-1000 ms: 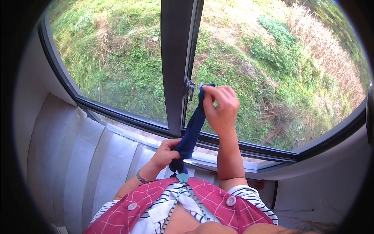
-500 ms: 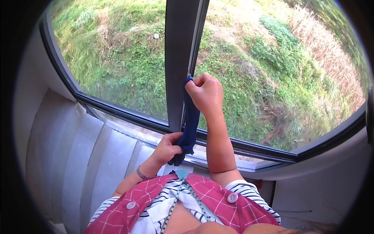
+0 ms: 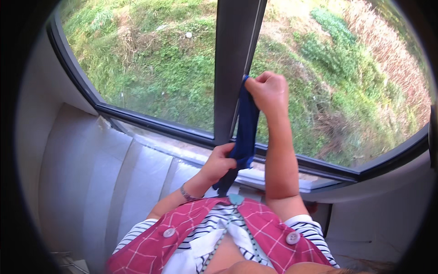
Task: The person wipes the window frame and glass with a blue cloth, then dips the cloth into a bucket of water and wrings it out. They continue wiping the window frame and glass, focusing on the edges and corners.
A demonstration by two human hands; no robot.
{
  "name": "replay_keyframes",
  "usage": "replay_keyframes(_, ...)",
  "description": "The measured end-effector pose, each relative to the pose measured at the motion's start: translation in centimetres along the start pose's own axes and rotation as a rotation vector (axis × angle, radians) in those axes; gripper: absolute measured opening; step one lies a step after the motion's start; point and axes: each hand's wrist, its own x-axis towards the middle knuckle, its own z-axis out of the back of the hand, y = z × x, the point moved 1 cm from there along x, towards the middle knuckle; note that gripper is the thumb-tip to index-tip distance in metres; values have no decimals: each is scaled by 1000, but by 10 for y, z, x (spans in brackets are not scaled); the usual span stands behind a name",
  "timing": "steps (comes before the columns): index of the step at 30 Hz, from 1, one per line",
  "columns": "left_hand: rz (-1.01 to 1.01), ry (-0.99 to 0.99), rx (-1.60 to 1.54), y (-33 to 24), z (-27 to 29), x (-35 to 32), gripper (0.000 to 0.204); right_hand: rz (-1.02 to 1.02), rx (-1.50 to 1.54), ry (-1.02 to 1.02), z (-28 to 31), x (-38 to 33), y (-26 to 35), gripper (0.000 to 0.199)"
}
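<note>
A dark blue cloth (image 3: 245, 128) is stretched upright in front of the window's dark middle post (image 3: 235, 68). My right hand (image 3: 268, 90) is closed on its top end, pressed against the post's right edge. My left hand (image 3: 220, 160) grips the lower end near the sill, with a bracelet on that wrist. The cloth's tail hangs below my left hand toward my chest.
A large window with a dark frame (image 3: 137, 118) looks out on green grass and brush. A white sill (image 3: 273, 178) runs below the glass. A white panelled wall (image 3: 91, 182) lies to the left. My red checked and striped shirt (image 3: 219, 237) fills the bottom.
My right hand has moved left with the cloth's top end, from over the right pane to the post's edge. The left hand keeps its hold low down.
</note>
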Motion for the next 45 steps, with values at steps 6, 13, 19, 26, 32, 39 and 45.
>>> replay_keyframes(6, -33, 54, -90, 1, 4, -1, 48, 65, -218, -171, -5, -1, 7, 26)
replay_keyframes(13, -65, -41, -101, -7, 10, -16, 44, 130, -151, -356, -12, -15, -28, 26)
replay_keyframes(19, -98, -24, 20, -32, 11, -38, 46, 212, 393, -688, -2, -36, -35, 14)
replay_keyframes(26, -22, 151, 134, -27, -3, -28, 47, 172, 575, -637, -19, -44, -61, 12)
replay_keyframes(32, 26, 67, 120, 0, 4, -11, 45, 435, 422, -502, -49, -36, -54, 11)
replay_keyframes(39, 68, -52, 67, 24, 14, -3, 44, 459, 643, -441, -77, -35, -76, 18)
replay_keyframes(45, 81, -77, 83, 30, 14, 4, 48, 396, 524, -435, -84, -37, -83, 17)
